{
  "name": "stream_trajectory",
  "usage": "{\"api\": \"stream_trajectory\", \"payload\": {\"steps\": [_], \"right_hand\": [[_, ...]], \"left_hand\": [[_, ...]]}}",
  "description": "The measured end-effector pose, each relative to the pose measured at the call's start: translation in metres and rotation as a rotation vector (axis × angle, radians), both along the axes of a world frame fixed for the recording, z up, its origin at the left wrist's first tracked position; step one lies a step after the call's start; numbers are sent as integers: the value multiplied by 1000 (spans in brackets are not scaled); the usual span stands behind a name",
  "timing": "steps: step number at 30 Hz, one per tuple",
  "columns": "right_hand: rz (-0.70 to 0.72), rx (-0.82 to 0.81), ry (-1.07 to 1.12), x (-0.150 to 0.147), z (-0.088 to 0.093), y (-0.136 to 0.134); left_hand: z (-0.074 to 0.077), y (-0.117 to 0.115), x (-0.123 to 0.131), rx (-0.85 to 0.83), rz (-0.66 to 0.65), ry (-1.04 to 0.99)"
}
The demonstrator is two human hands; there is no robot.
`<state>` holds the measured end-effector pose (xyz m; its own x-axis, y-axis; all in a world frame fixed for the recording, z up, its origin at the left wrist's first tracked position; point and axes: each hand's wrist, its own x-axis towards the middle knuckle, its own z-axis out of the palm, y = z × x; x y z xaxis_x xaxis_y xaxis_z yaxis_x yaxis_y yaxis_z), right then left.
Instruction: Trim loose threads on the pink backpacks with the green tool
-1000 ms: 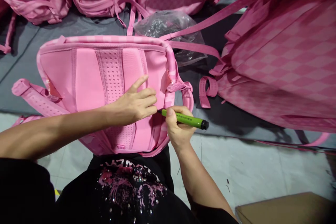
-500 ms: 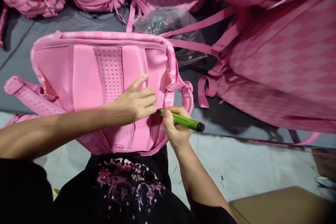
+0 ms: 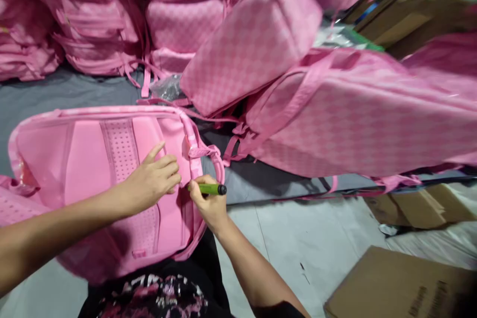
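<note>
A pink backpack [image 3: 89, 159] lies with its padded back panel upward at the front of the table, partly over my lap. My left hand [image 3: 156, 179] rests on this panel, index finger stretched out and the others slightly bent; it grips nothing that I can see. Just right of it, my right hand [image 3: 208, 203] is closed around a green marker pen [image 3: 210, 189] with a black end. The pen's writing tip is hidden at the backpack's right side, where the hand touches the panel. A strap loop [image 3: 214, 156] sticks out beyond that edge.
Several pink bags stand along the back, and a checkered bag [image 3: 249, 44] leans in the middle. A large pink bag [image 3: 354, 119] lies to the right. Clear plastic [image 3: 166, 87] sits behind the backpack. A cardboard box [image 3: 402, 283] is on the floor.
The view has swung up and to the right, so the backpack and both hands appear further left. The left hand stays on the panel, and the right hand still holds the marker pen at its side.
</note>
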<state>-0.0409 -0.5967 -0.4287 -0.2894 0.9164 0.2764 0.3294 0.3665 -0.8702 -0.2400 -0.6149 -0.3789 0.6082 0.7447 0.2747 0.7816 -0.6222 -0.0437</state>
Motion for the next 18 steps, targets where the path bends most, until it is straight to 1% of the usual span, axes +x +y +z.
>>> {"api": "stream_trajectory", "payload": {"steps": [4, 6, 7, 8, 10, 12, 13, 15, 17, 18], "right_hand": [[44, 43, 23, 2, -1, 2], [26, 33, 51, 3, -1, 2], [21, 28, 93, 5, 0, 0], [32, 40, 145, 6, 0, -3], [107, 124, 230, 9, 0, -15], [179, 239, 198, 9, -2, -29], [181, 289, 149, 9, -3, -35], [120, 396, 40, 6, -4, -42], [61, 545, 0, 4, 3, -44], [51, 636, 2, 4, 11, -42]], "left_hand": [[-4, 0, 2, 23, 24, -57], [-1, 6, -2, 19, 10, -45], [4, 10, -5, -1, -11, -24], [9, 15, -8, -25, -33, 10], [22, 27, -14, -74, -71, 99], [35, 35, -17, -104, -86, 178], [42, 35, -19, -109, -87, 200], [57, 27, -20, -93, -83, 212], [76, 4, -21, -16, -62, 221], [87, -11, -21, 36, -48, 237]]}}
